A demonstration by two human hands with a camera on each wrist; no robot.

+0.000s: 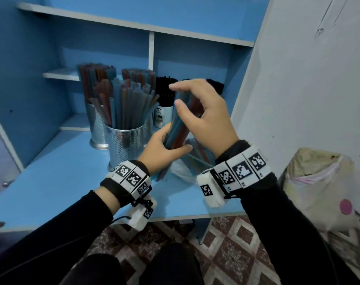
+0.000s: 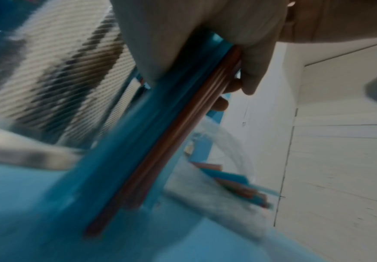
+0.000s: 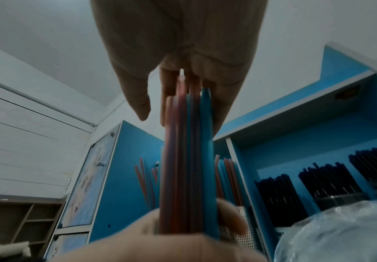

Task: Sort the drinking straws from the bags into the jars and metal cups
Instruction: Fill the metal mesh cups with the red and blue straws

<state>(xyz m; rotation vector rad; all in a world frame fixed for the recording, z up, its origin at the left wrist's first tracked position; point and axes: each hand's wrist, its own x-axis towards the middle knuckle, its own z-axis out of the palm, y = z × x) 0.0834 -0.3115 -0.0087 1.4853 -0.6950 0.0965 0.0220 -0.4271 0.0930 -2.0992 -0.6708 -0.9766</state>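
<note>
We hold the straws [image 1: 176, 128] nearly upright, left hand [image 1: 164, 149] gripping their lower part and right hand [image 1: 203, 118] pinching their tops, with the nearest cup [image 1: 125, 145] just left of our left hand.

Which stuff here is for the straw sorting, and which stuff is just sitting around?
For the job:
bundle of blue and red straws, held by left hand and right hand
perforated metal cups
jars of black straws
plastic bag of straws

Just sitting around:
lumpy sack
patterned floor
</note>
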